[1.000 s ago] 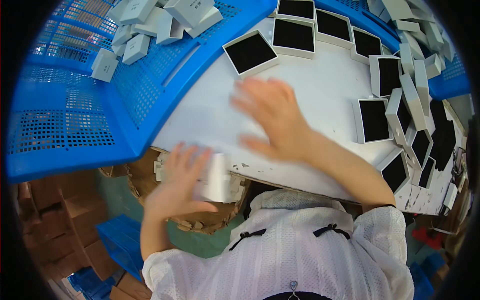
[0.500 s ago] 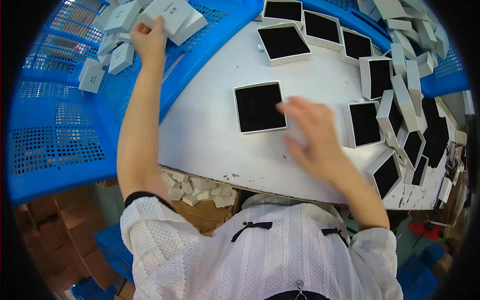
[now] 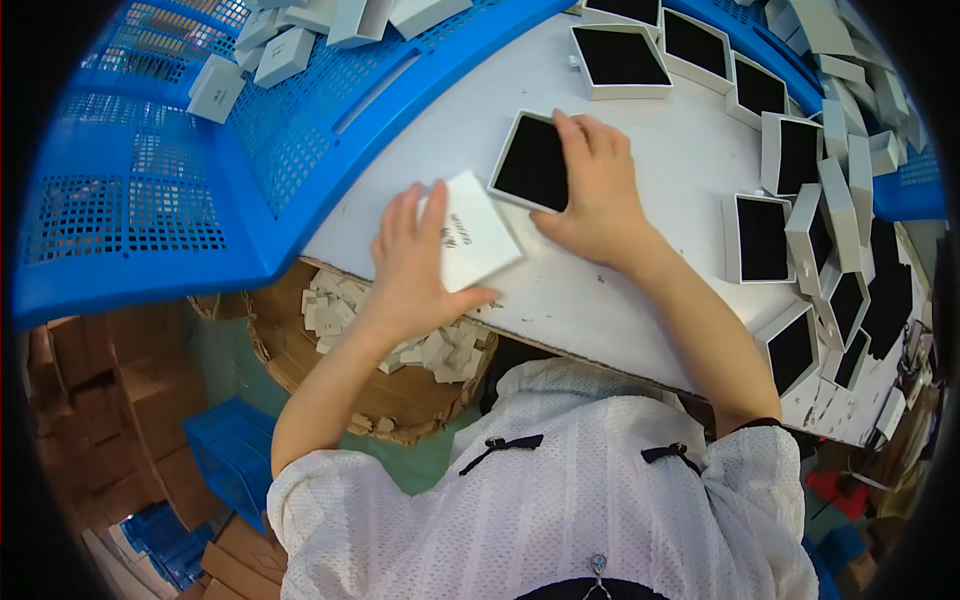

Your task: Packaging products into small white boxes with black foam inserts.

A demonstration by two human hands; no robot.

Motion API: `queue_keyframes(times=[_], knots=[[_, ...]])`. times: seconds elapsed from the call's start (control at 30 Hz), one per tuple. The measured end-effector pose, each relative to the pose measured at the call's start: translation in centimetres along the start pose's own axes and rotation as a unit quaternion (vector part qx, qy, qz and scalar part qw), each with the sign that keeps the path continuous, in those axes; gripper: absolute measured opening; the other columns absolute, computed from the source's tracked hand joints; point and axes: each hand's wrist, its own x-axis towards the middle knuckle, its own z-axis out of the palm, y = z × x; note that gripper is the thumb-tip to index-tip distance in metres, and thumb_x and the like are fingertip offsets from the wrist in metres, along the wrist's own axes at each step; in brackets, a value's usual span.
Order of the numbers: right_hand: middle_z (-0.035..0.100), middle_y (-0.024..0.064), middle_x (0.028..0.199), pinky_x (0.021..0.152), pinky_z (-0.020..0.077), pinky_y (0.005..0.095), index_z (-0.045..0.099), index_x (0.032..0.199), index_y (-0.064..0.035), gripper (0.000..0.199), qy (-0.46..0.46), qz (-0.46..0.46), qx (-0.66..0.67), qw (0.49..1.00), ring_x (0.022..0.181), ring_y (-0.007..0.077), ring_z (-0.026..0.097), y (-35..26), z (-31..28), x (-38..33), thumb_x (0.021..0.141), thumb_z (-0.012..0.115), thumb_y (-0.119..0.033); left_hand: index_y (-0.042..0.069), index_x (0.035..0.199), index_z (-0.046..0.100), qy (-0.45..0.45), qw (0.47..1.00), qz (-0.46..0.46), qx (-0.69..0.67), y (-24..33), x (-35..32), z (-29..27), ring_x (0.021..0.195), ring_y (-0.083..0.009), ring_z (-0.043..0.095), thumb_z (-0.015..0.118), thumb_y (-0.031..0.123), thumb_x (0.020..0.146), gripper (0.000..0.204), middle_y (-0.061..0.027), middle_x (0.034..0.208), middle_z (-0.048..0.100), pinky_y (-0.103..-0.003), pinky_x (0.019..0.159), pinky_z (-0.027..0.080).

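Note:
My left hand [image 3: 412, 262] grips a white box lid [image 3: 482, 236] with dark print, its fingers over the left side and the thumb along the lower edge. Just beyond it to the right, my right hand [image 3: 592, 190] holds an open white box [image 3: 530, 160] lined with a black pad, fingers on its far right side and thumb at the near edge. Lid and box are close together over the white table [image 3: 400, 170]. Part of the black pad is hidden by my right hand.
Several open boxes with black pads [image 3: 622, 58] line the table's far and right sides. A blue basket [image 3: 290, 240] of white lids [image 3: 284, 56] stands at the left, another blue basket [image 3: 905, 180] at far right. Below the table edge is a carton [image 3: 290, 350] of small white pieces.
My left hand has brought a white lid from the left basket to the table's middle. My right hand has closed on the open box, which is now tilted and slightly farther away.

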Motion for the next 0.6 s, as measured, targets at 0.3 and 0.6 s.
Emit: queue_keyframes(times=[0.3,0.6], knots=[[0.04,0.0179,0.124,0.099,0.0331,0.0444,0.039,0.131,-0.0077,0.086,-0.201,-0.122,0.118,0.965,0.114,0.0379,0.037,-0.7,-5.8,-3.4,0.054,0.075,-0.007,0.007,0.134,0.038,-0.025,0.967,0.206,-0.147,-0.8,1.7,-0.3,0.122,-0.0428,0.027,0.083,0.022,0.049,0.098,-0.0191,0.133,0.03,-0.05,0.103,0.028],[0.029,0.0237,0.137,0.106,0.0193,0.0515,0.025,0.137,0.003,0.089,0.003,-0.144,0.279,0.949,0.126,0.0408,0.028,-3.2,-1.4,-5.7,0.07,0.068,-0.037,0.009,0.125,0.048,0.054,0.929,0.287,-0.228,2.7,0.6,2.0,0.119,-0.0421,0.029,0.079,0.023,0.054,0.079,-0.0189,0.132,0.033,-0.052,0.102,0.026]])
